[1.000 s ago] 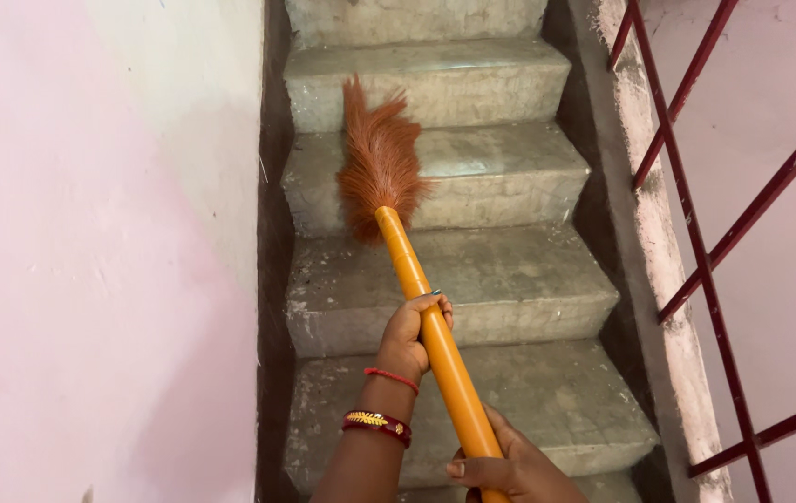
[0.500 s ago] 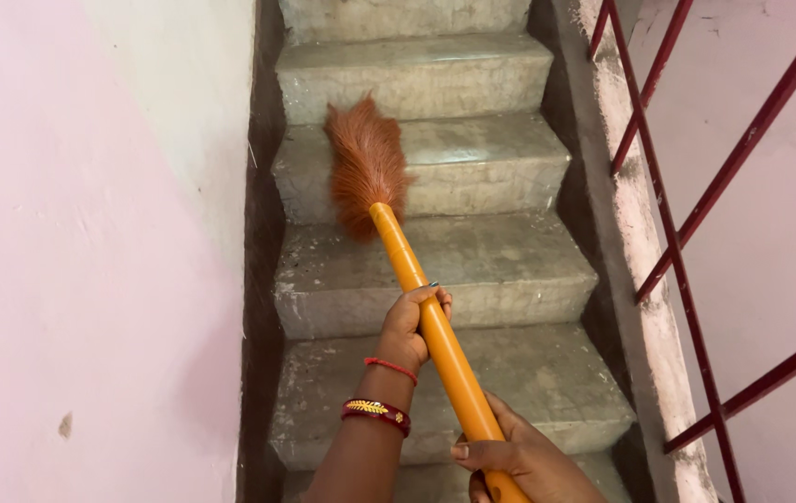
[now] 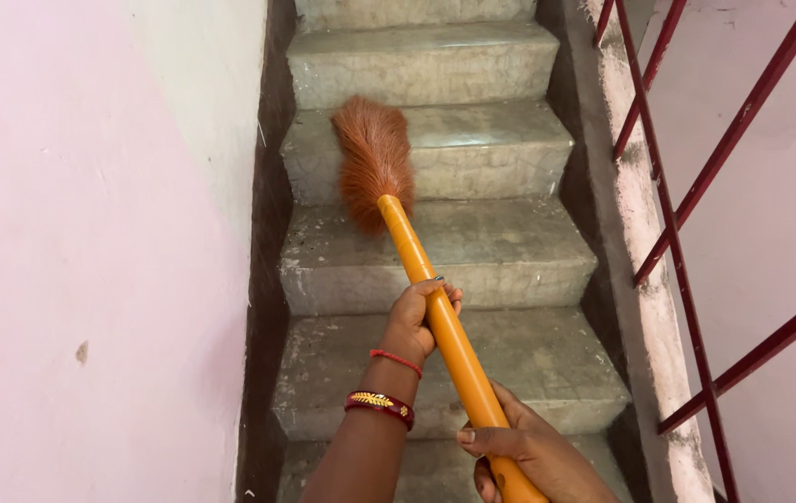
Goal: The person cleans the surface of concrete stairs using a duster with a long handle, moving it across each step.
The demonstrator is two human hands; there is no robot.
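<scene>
I hold a broom with a long orange handle (image 3: 435, 307) and a rust-brown bristle head (image 3: 372, 158). My left hand (image 3: 421, 317), with red bangles on the wrist, grips the handle about midway. Lower down, near the frame's bottom edge, my right hand (image 3: 519, 452) is wrapped around the handle's end. The bristle head lies against the grey concrete stairs (image 3: 472, 242), across the riser and tread two steps above my hands.
A pale pink wall (image 3: 90, 251) closes the left side of the narrow stairway. On the right runs a rough concrete kerb (image 3: 640, 233) with dark red metal railing bars (image 3: 687, 224) slanting above it. The steps are worn and cracked.
The broom head has shifted slightly leftward and sits lower on the steps. The view has also drifted, with both hands keeping their grip on the handle.
</scene>
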